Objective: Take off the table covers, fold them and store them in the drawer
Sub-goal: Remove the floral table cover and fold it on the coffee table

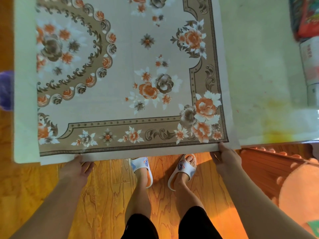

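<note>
A cover (131, 80) of thin, smooth cloth lies flat on the table (259, 66), printed in beige and tan with orange and brown roses, white leaves, a scalloped oval band at the left and a straight ribbed border along its near and right edges. A plain pale strip runs outside that border. Faint crease lines cross the cloth. It covers the left and middle of the table, and its near edge hangs just past the table's near edge.

The table top beside it is pale, glossy and stained yellow near the near right corner. Along the right edge sit blurred packets (307, 40), red and white.

The left hand (78, 167) grips the cover's near edge towards the left, thumb on top and fingers curled beneath. The right hand (225, 157) pinches the near right corner of the cover, thumb on the printed border, fingers under the cloth.

Below is an orange wood-grain floor (107, 195), the person's feet in white slippers (142, 167), and an orange slatted stool (276, 169) at the right.
</note>
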